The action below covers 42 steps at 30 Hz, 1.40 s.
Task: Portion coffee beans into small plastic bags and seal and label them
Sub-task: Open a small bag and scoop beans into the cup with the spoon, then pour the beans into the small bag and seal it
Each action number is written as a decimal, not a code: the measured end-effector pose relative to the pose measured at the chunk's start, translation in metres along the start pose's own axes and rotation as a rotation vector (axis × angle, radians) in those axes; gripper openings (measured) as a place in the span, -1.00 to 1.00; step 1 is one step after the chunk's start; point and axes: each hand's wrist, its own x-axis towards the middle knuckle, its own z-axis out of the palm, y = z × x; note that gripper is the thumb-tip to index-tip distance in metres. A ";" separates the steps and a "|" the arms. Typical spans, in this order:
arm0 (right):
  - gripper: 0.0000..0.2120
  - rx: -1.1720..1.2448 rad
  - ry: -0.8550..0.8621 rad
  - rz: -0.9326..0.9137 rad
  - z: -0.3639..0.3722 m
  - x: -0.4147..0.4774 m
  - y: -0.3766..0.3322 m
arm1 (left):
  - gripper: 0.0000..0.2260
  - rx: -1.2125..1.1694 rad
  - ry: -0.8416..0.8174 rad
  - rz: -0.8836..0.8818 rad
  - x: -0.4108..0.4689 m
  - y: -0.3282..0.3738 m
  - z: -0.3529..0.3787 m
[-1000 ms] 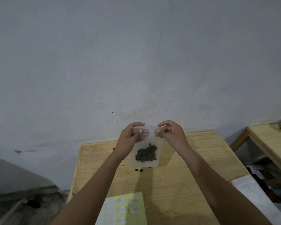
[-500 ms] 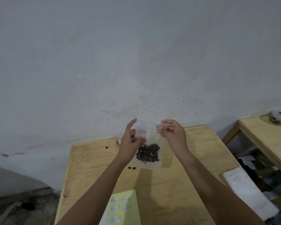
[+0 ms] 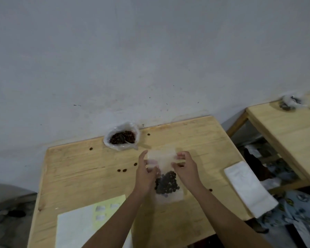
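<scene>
A small clear plastic bag (image 3: 164,159) with dark coffee beans (image 3: 166,183) at its bottom is held low over the wooden table (image 3: 75,169). My left hand (image 3: 145,172) grips its left side and my right hand (image 3: 184,167) pinches its upper right edge. A large open plastic bag of coffee beans (image 3: 122,137) stands at the table's far edge against the wall. A sheet of white labels (image 3: 89,222) lies at the near left.
Loose beans (image 3: 122,170) are scattered on the table. A white pouch (image 3: 247,188) lies at the table's right edge. A second wooden table (image 3: 283,129) stands to the right with a small plastic bag (image 3: 292,102) on it. Clutter fills the gap between them.
The small bag and both hands have come down from in front of the wall to just above the table. The view has tilted down, and the large bean bag now shows.
</scene>
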 end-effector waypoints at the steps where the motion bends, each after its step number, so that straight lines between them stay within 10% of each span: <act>1: -0.69 -0.031 -0.019 0.007 -0.001 0.002 0.007 | -0.39 0.013 -0.003 -0.034 -0.001 -0.007 0.004; 24: -0.66 -0.325 -0.173 -0.206 -0.050 0.056 0.048 | -0.42 0.733 0.055 0.051 0.029 -0.001 0.066; 33: -0.78 -0.291 0.258 0.033 -0.180 0.042 0.118 | -0.43 0.657 -0.359 0.181 0.035 0.013 0.190; 42: -0.63 -0.374 0.139 0.283 -0.221 0.012 0.181 | -0.33 0.693 -0.655 0.166 0.015 -0.007 0.263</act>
